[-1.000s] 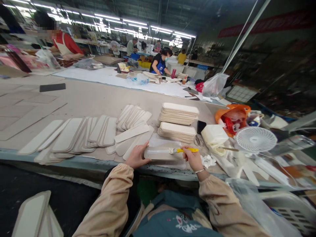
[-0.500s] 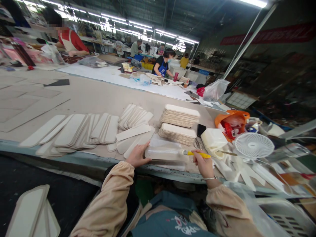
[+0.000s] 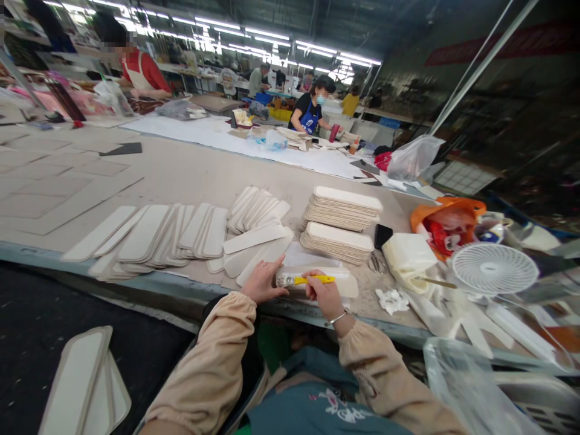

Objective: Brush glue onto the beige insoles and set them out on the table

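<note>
A flat paintbrush (image 3: 312, 279) with a yellow handle is in my right hand (image 3: 327, 296), fingers closed around the handle. Its pale bristles rest at the left end of a long off-white panel (image 3: 347, 285) with rounded corners, lying near the table's front edge. My left hand (image 3: 263, 281) grips that panel's left end, thumb along the near side and index finger at the far side. Just beyond, loose off-white strips (image 3: 260, 244) overlap one another. Two neat stacks of similar panels, a rear stack (image 3: 347, 205) and a front stack (image 3: 338, 241), stand behind the brush.
Fanned panels (image 3: 149, 238) spread along the table to the left. At right are a black phone (image 3: 383, 235), scissors (image 3: 377, 262), a white square container (image 3: 409, 254), crumpled white scraps (image 3: 392, 301), an orange bag (image 3: 446, 211) and a white fan (image 3: 495, 269). Co-workers stand across the table.
My right hand has swept the brush leftward along the panel, from its right part to the left end by my left hand. My left hand stays at the panel's end. The view has shifted slightly.
</note>
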